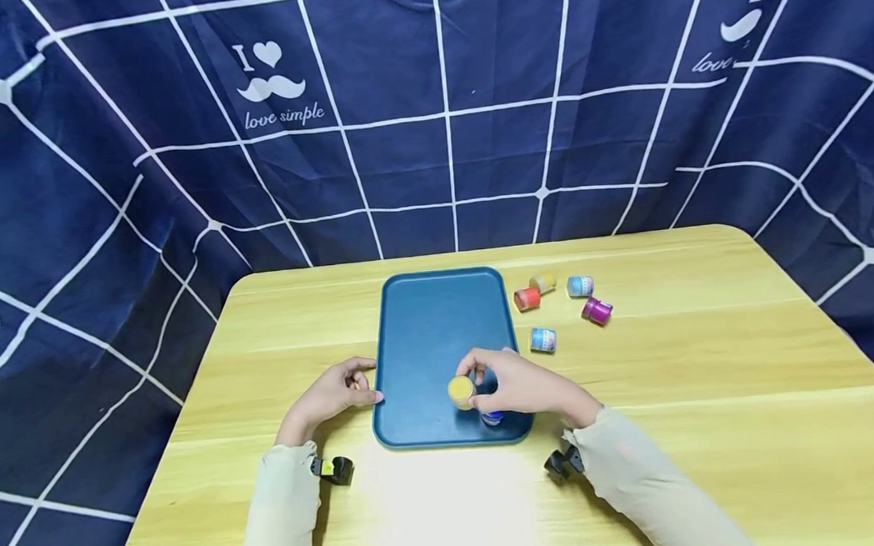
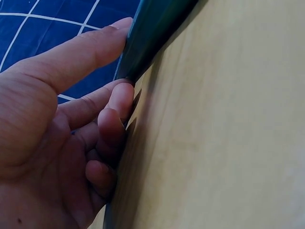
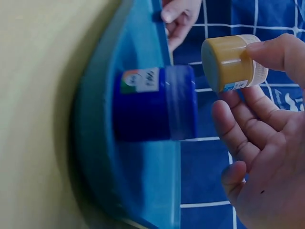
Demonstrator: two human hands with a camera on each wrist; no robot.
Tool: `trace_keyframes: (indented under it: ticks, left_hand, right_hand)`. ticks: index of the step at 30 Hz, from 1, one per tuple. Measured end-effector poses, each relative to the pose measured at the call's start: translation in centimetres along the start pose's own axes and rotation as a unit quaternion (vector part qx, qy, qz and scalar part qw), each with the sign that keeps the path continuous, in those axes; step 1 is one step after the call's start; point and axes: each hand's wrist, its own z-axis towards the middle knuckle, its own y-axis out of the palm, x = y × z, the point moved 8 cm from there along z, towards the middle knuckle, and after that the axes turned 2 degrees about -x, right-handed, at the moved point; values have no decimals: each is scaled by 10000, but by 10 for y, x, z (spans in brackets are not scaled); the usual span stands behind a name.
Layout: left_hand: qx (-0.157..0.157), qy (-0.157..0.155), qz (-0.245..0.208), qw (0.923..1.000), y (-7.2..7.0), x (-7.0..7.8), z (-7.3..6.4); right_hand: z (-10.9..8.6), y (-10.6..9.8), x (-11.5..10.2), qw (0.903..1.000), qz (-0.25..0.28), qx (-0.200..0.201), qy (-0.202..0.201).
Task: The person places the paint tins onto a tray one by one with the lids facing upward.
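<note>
My right hand (image 1: pixel 514 381) pinches a small yellow paint jar (image 3: pixel 228 62) by its pale ribbed cap, between thumb and fingers. It is held upright above the near right part of the blue-green tray (image 1: pixel 439 314). Beneath that hand a dark blue jar (image 3: pixel 147 102) stands upright inside the tray by the near right corner, partly covered in the head view. On the opposite side, my left hand (image 1: pixel 335 392) touches the tray's left rim with thumb and index fingertips set apart. Its other fingers (image 2: pixel 112 126) bend loosely beside the tray wall.
Right of the tray lie a red jar (image 1: pixel 527 299), another yellow jar (image 1: pixel 543 281), a purple jar (image 1: pixel 597 310) and two light blue jars, one farther back (image 1: pixel 580 286) and one nearer (image 1: pixel 542 339). A dark blue curtain (image 1: pixel 400 167) hangs behind the wooden table (image 1: pixel 712 356).
</note>
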Motion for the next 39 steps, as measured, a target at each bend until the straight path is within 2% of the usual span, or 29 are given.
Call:
trace_keyframes:
  ticks: [11,20,30,39]
  left_hand:
    - [18,10,37,10000,-1,1,-3]
    - [18,55,36,10000,-1,2,-3]
    - [17,69,26,10000,0,0,-1]
    - [35,5,-58,10000,0,2,-2]
  right_hand:
    - [9,19,2,9978,-624,-218,109]
    - [13,26,4,9934,-1048,-299,354]
    - [14,29,6,9923,-1092,-377,447]
    - [11,24,7,9937,-1014,-360,327]
